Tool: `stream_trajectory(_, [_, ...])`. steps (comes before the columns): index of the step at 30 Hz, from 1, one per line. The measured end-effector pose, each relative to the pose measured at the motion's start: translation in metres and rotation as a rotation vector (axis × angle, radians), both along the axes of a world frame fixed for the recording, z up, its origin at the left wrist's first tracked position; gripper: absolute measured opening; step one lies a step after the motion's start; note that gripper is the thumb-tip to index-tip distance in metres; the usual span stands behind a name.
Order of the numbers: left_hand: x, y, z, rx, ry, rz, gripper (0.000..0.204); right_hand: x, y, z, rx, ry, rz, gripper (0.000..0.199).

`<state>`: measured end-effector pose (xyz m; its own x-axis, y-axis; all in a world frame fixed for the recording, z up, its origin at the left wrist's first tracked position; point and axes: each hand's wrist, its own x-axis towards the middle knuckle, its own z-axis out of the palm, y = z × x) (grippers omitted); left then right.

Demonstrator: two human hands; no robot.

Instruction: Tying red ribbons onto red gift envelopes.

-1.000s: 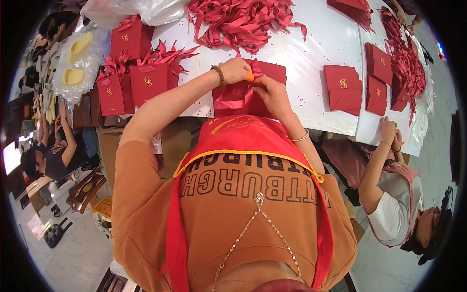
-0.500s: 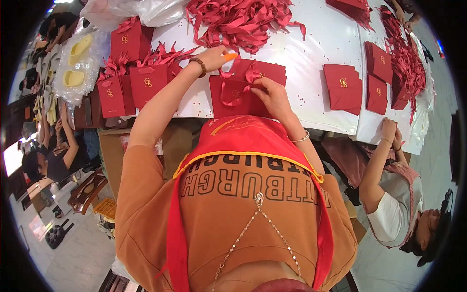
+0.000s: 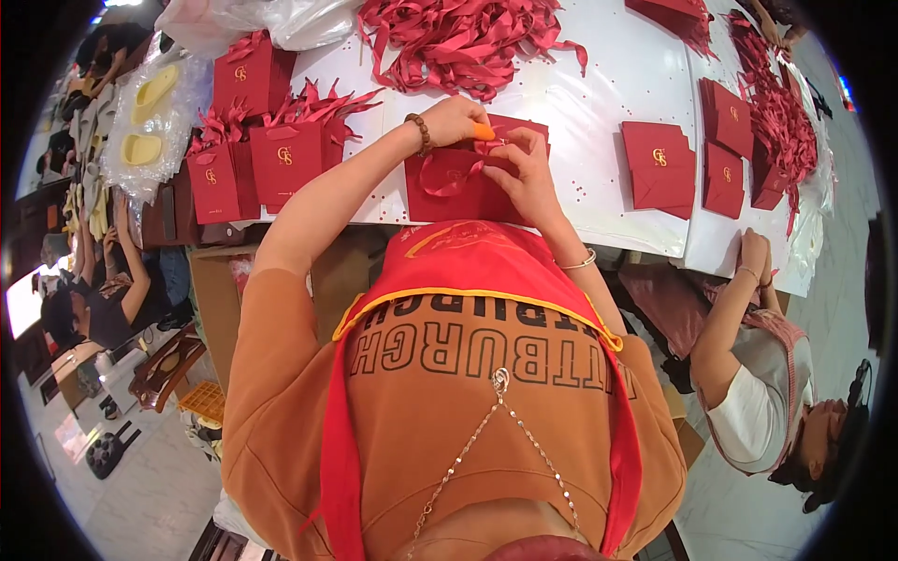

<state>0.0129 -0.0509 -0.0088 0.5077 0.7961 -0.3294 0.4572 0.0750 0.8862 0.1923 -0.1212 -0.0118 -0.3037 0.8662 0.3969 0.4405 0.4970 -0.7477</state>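
A dark red paper gift bag (image 3: 451, 204) lies flat at the table's near edge, in front of my apron. A red ribbon (image 3: 436, 186) loops across its face as a handle. My left hand (image 3: 456, 122), an orange cover on one fingertip, pinches ribbon at the bag's top edge. From the right, my right hand (image 3: 526, 176) has its thumb and fingers closed on the same ribbon, close to the left fingertips. Both hands partly hide the ribbon between them. Behind them, another red bag piece (image 3: 533, 133) shows beneath.
A heap of loose red ribbons (image 3: 458, 42) lies beyond my hands. Ribboned bags (image 3: 285, 168) stand at left, near yellow clogs (image 3: 142, 151) in clear wrap. Flat bags (image 3: 659, 173) lie at right. A co-worker's hands (image 3: 755, 254) rest at the table edge.
My left hand has moved right, toward my right hand, and the two now meet at the ribbon. The right hand has shifted slightly, its fingers rising.
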Motion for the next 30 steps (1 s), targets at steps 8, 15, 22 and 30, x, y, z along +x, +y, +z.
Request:
stream_trajectory(8, [-0.031, 0.036, 0.005, -0.037, -0.060, 0.348, 0.011, -0.003, -0.012, -0.001, -0.584, 0.242, 0.188, 0.042])
stream_trajectory(15, [-0.062, 0.037, 0.022, -0.337, -0.453, 0.487, 0.027, -0.001, -0.008, -0.022, -0.611, 0.332, 0.075, 0.044])
stream_trajectory(22, [-0.038, -0.048, -0.005, -0.150, -0.407, 0.531, 0.034, -0.015, 0.004, 0.001, -0.742, 0.667, -0.087, 0.025])
stream_trajectory(30, [-0.048, -0.065, 0.023, 0.039, -0.329, 0.654, 0.052, -0.030, 0.018, 0.012, -0.771, 0.749, -0.015, 0.036])
